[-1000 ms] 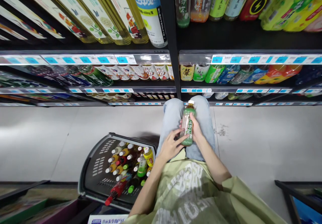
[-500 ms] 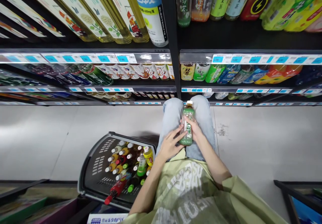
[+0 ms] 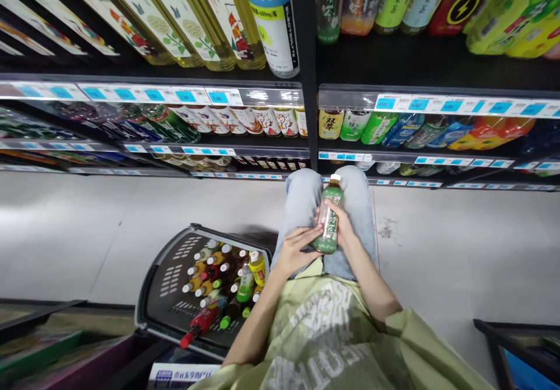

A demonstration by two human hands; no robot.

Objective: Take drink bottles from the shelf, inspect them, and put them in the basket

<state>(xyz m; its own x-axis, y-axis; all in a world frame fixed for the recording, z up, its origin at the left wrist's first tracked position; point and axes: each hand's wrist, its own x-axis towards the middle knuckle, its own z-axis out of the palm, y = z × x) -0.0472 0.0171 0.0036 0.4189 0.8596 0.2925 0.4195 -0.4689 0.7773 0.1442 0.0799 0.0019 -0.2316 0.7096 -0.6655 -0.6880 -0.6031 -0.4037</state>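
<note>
A green-labelled tea bottle [image 3: 329, 220] with a white cap is held over my lap, its cap end leaning toward the shelves. From the right side, my right hand [image 3: 342, 226] is wrapped around it, with the thumb lying across the label. My left hand [image 3: 297, 249] is at the bottle's lower left side, fingers straight and close together against it, thumb near the base. Both hands are closed on the bottle. Part of the right hand's fingers is hidden behind it.
A dark shopping basket [image 3: 151, 285] holding several bottles stands on the floor to my left. A red bottle [image 3: 203, 321] leans over its near edge. Drink shelves [image 3: 394, 75] span the front. Dark display racks [image 3: 503, 331] stand behind on both sides.
My left fingers, spread over the bottle before, are now closer together and lower on its side. The bottle is tilted slightly more to the right. The view has shifted slightly.
</note>
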